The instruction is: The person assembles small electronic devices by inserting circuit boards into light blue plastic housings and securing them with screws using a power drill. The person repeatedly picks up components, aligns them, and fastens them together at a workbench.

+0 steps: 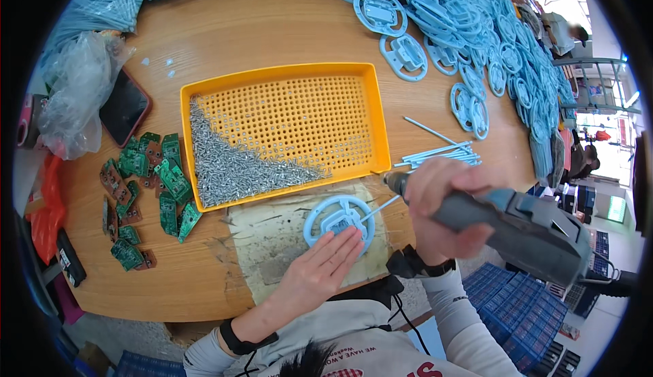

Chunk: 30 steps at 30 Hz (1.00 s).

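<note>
A light blue round plastic part (333, 215) with a thin rod sticking out lies on a worn pad (272, 241) at the table's front edge. My left hand (320, 268) lies flat on it, fingers spread over its lower rim. My right hand (442, 207) grips a grey electric screwdriver (517, 227), its tip pointing left just above and to the right of the part. A yellow perforated tray (286, 77) behind the part holds a heap of small silver screws (231, 166) in its left front corner.
Green circuit boards (146, 186) lie scattered at the left. A phone (124, 108) and a clear plastic bag (78, 91) sit further left. A big pile of blue plastic parts (476, 30) runs along the back and right. Thin blue rods (442, 152) lie right of the tray.
</note>
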### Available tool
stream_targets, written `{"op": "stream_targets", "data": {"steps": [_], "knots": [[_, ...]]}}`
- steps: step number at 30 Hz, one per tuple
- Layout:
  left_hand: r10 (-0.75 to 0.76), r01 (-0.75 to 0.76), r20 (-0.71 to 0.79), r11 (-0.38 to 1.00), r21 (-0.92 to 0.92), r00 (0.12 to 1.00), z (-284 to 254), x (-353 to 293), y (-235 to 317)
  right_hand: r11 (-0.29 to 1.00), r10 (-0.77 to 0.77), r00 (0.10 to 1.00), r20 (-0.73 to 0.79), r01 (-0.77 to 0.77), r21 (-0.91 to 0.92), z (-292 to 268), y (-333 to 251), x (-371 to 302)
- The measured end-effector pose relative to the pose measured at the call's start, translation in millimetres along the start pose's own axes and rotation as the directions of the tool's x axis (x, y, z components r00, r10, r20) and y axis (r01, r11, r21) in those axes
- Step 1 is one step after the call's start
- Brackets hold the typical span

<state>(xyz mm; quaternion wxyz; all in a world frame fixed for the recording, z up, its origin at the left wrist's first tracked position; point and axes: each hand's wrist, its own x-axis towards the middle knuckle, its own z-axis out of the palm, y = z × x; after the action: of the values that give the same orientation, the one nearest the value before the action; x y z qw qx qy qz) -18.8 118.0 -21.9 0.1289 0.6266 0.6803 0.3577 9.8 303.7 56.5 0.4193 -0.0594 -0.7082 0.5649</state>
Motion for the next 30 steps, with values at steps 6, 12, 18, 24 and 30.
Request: {"op": "stream_targets", "data": {"steps": [6, 12, 18, 24, 30], "knots": [[0.005, -0.005, 0.040, 1.000, 0.017, 0.999, -1.5, -0.7, 0.7, 0.998, 0.055, 0.996, 0.069, -0.054, -0.016, -2.0, 21.9, -1.8], [0.001, -0.001, 0.037, 1.000, 0.016, 0.999, -2.5, 0.3, 1.2, 0.993, 0.064, 0.989, 0.134, -0.077, 0.092, -11.3, 31.6, -6.3], [-0.001, 0.000, 0.049, 1.000, 0.020, 0.999, -4.4, -0.3, 1.4, 0.994, 0.103, 0.953, 0.285, -0.108, 0.000, -19.3, 28.9, -5.5], [0.017, -0.017, 0.017, 1.000, 0.000, 1.000, -6.1, 0.5, 1.6, 0.988, -0.090, 0.991, 0.103, 0.076, 0.133, -5.5, 15.0, -0.3], [0.031, -0.030, 0.016, 0.999, -0.038, 0.999, -2.5, -2.4, -0.4, 0.955, -0.198, 0.954, 0.223, 0.136, 0.265, 23.0, -16.5, -7.8]]}}
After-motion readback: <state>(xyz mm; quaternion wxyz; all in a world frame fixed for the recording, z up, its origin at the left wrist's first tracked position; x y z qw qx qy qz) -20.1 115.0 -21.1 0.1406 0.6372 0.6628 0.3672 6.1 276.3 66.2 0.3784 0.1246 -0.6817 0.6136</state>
